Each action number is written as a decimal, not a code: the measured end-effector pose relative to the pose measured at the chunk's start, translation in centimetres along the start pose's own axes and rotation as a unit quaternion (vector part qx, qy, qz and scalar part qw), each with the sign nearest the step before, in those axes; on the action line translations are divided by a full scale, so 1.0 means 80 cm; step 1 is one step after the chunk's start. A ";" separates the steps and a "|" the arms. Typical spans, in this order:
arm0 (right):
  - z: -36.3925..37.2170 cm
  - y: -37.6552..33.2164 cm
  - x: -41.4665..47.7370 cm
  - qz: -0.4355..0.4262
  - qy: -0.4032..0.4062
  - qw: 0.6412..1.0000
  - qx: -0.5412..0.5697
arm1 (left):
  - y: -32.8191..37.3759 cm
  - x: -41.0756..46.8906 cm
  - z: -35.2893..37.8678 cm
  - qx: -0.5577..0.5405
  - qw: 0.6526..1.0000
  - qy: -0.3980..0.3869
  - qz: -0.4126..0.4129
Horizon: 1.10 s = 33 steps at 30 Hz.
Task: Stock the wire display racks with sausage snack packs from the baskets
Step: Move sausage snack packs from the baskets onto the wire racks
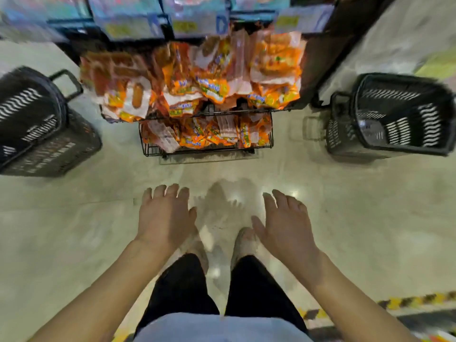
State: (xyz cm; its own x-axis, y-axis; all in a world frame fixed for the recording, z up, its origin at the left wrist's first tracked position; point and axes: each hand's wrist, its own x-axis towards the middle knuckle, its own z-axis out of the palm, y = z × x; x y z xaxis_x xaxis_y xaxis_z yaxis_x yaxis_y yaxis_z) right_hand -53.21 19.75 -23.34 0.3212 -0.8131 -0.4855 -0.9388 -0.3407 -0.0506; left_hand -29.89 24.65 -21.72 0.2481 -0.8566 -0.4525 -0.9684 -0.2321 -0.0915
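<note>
Below the head camera, over the floor, both hands are held palm-down with fingers extended and slightly spread. The left hand (164,215) and the right hand (283,223) grip nothing and touch nothing. They sit level with each other, with the person's pale shoes (244,245) and black trousers (256,285) beneath and between them.

Orange-and-white plastic sausage snack packs (197,77) lie well ahead of both hands and apart from them. They are piled loosely on the upper tier of a black wire display rack (222,112), overlapping and hanging over its front edge. More packs of the same kind fill the lower wire tier (153,150), which stands on the floor and projects forward under the upper one.

A black slotted plastic shopping basket (49,154) stands on the floor to the left of the rack. A second black slotted basket (429,124) stands to the right. Both are well apart from the hands.

Labels: the packs carry yellow bands with blue lettering, which blur makes unreadable. Yellow price tags (185,26) on the shelf edge above the rack are likewise unreadable.

Surface: a glossy beige tiled floor (345,206) that reflects overhead lights. Yellow-and-black striped hazard tape (407,301) runs along it at lower right. Blurred blue-fronted shelving (128,21) rises behind the rack.
</note>
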 end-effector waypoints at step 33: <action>-0.285 -0.356 -0.143 -0.261 0.281 0.919 -0.088 | -0.330 -0.318 -0.204 -0.106 0.917 0.219 -0.317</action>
State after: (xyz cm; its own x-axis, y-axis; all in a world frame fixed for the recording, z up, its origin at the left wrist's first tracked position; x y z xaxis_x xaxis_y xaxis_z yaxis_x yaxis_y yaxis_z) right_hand -27.29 27.97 3.56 0.7823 -0.6157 0.0943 -0.6197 -0.7847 0.0167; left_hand -10.17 45.09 6.66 0.7909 -0.6110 0.0347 -0.6108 -0.7916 -0.0167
